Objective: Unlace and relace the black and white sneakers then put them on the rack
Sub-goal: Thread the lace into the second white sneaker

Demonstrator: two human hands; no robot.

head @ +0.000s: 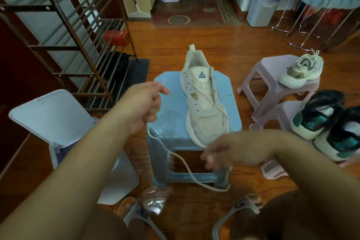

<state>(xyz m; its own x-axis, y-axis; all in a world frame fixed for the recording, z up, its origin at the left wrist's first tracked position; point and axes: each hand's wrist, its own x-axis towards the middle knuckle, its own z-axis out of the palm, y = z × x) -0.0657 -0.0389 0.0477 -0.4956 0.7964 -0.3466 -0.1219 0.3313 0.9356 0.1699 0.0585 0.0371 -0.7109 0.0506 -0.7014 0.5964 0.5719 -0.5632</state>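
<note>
Two sandalled feet [140, 214] sit nearest, and just past them two hands work one cream lace [181, 159]. Her left hand [145, 107] has its fingers curled round the lace's upper run; the right hand [218, 154] is blurred (it seems pinched on the lace near the toe, though I cannot tell for sure). One cream sneaker [204, 107] stands on the blue stool [169, 122], between the hands. Its mate [301, 70] rests on one of two pink stools [266, 68]. Two black and white sneakers [315, 119] wait at right, well apart from the rack [64, 45].

Bare forearms, grey strapped sandals [140, 214]
</note>
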